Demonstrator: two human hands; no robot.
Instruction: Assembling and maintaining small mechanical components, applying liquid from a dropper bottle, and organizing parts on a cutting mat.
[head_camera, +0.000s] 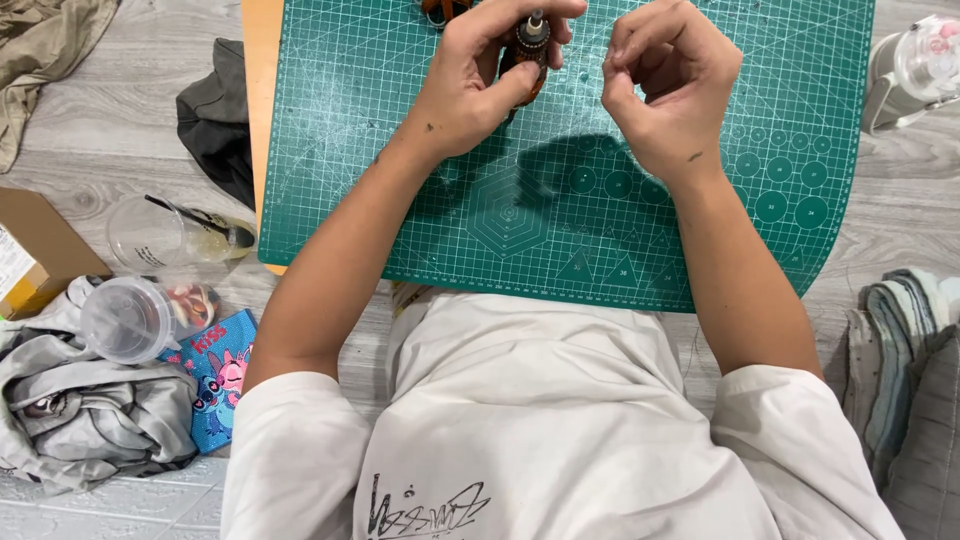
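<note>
My left hand (475, 75) grips a small dark brown cylinder with a grey metal tip (530, 45), held upright over the green cutting mat (560, 210). Just to its right, my right hand (670, 85) has its fingers curled with thumb and forefinger pinched together; whether something thin sits between them cannot be made out. Both hands hover near the mat's far edge. A dark orange-rimmed object (443, 8) lies on the mat at the top edge, mostly cut off.
The mat lies on a low wooden board (260, 60) on grey floor planks. Left of it are clear plastic cups (150, 235), a lidded cup (130, 318), a blue patterned pouch (222, 375), crumpled cloths (80, 410) and a cardboard box (30, 250). A white bottle (915, 70) stands right.
</note>
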